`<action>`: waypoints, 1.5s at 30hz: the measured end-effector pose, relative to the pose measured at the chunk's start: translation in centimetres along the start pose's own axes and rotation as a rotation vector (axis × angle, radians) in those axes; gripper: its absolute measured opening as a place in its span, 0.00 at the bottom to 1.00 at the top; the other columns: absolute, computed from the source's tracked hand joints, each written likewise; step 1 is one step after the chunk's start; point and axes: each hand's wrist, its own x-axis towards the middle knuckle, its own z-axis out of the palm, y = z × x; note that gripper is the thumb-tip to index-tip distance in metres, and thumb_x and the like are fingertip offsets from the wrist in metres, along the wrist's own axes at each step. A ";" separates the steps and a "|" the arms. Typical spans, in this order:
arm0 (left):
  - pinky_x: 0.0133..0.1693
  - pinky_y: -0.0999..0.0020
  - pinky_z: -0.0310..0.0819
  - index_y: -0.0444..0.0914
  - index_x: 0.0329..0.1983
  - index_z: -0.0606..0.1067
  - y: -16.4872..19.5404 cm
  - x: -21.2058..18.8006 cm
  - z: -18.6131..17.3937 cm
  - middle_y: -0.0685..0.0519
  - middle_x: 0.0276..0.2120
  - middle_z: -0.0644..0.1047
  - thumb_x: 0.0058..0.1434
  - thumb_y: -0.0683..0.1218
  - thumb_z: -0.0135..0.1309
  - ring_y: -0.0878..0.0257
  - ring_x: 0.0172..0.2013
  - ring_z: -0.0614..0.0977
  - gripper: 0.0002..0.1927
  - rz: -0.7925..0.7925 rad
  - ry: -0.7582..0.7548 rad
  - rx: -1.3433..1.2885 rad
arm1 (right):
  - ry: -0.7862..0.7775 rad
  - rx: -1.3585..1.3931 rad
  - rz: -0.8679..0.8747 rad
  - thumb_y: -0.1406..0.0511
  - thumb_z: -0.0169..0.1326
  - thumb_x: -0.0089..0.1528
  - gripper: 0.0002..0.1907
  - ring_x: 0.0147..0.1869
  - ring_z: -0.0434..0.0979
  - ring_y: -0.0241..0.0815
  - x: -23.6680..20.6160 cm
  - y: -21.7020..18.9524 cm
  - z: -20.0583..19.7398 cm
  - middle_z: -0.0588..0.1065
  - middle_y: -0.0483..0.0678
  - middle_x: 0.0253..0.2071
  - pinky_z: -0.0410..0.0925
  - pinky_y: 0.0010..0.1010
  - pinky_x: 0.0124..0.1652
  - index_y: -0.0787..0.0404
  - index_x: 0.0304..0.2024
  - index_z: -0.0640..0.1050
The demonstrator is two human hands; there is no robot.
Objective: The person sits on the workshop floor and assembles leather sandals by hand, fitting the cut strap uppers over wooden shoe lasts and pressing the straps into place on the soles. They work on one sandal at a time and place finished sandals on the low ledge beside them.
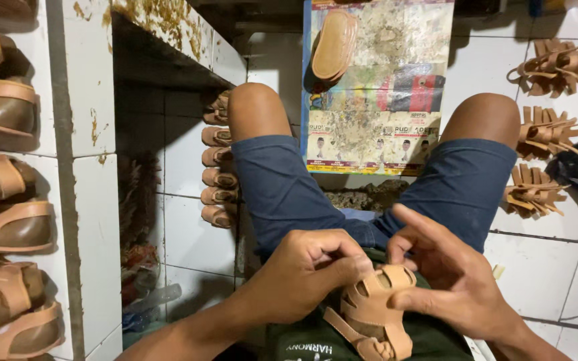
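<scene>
A tan sandal upper (pixel 372 313) with woven straps rests on my lap, low in the middle of the head view. My left hand (pixel 306 271) pinches its top edge from the left, fingers curled tight. My right hand (pixel 446 274) holds its right side, the thumb and lower fingers on the strap while the index finger points up and left. I sit in blue shorts with both knees spread apart.
A glue-stained paper board (pixel 376 100) with a tan sole (pixel 334 43) lies on the floor between my knees. Stacked tan uppers (pixel 217 160) sit by my left knee. Strap bundles (pixel 546 130) lie on the tiles at right. Lasted sandals (pixel 1 200) line a white shelf at left.
</scene>
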 end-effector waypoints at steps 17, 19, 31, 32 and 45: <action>0.55 0.65 0.71 0.29 0.55 0.63 -5.1 4.4 -0.1 0.50 0.49 0.76 0.68 0.40 0.57 0.63 0.50 0.78 0.19 -0.016 -0.319 -0.552 | 0.033 0.152 0.085 0.46 0.60 0.59 0.50 0.65 0.71 0.46 2.9 4.9 -1.1 0.70 0.53 0.63 0.63 0.41 0.63 0.65 0.75 0.58; 0.53 0.64 0.72 0.32 0.55 0.61 -4.7 5.2 1.0 0.49 0.49 0.76 0.68 0.39 0.58 0.62 0.49 0.78 0.20 0.038 -0.121 -0.618 | 0.027 0.535 0.266 0.40 0.48 0.64 0.47 0.63 0.74 0.46 3.7 6.3 -1.2 0.73 0.55 0.61 0.65 0.40 0.61 0.65 0.73 0.62; 0.57 0.65 0.70 0.37 0.65 0.66 1.3 9.9 1.9 0.52 0.52 0.75 0.74 0.54 0.45 0.64 0.53 0.76 0.23 0.233 0.186 -0.681 | 0.089 0.921 0.240 0.51 0.36 0.73 0.27 0.54 0.79 0.51 5.9 7.9 -2.3 0.76 0.54 0.57 0.72 0.48 0.50 0.62 0.63 0.71; 0.56 0.65 0.70 0.38 0.65 0.66 1.7 10.0 2.0 0.53 0.52 0.75 0.73 0.54 0.46 0.64 0.53 0.76 0.23 0.228 0.183 -0.678 | 0.035 0.942 0.209 0.51 0.36 0.73 0.27 0.53 0.80 0.52 5.9 7.9 -2.5 0.76 0.54 0.57 0.72 0.49 0.50 0.62 0.64 0.71; 0.64 0.62 0.64 0.34 0.75 0.55 3.0 9.3 1.5 0.45 0.64 0.68 0.72 0.57 0.49 0.60 0.65 0.70 0.36 0.573 0.444 0.266 | 0.258 0.690 -0.127 0.52 0.48 0.71 0.28 0.56 0.80 0.48 7.3 4.7 -3.6 0.76 0.56 0.57 0.75 0.42 0.52 0.66 0.64 0.71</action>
